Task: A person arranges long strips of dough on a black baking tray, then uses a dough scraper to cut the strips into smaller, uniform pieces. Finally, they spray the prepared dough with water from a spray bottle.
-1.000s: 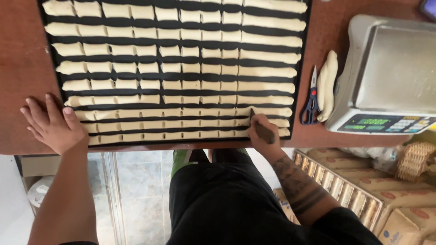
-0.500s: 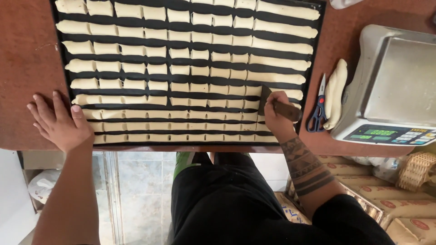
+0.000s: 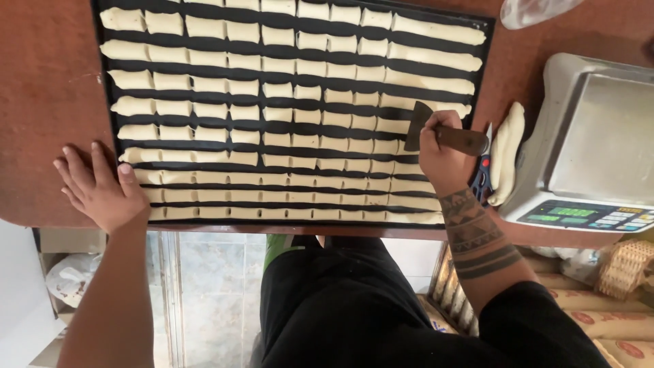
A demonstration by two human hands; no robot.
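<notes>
My right hand [image 3: 443, 155] is clamped on a scraper [image 3: 436, 135] over the dough strips [image 3: 415, 80]; my left hand [image 3: 102, 191] lies spread flat at the black tray [image 3: 103, 136] edge on the tabletop [image 3: 41, 102].

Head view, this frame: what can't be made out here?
- Tray: its far edge is cut off by the top of the head view.
- Scissors: mostly hidden behind the right hand and the loose dough piece.
- Scraper: its handle middle is covered by the fingers; whether the blade touches dough is unclear.
- Scale: cut off at the right edge.
- Left hand: its palm is hidden, facing down.
</notes>
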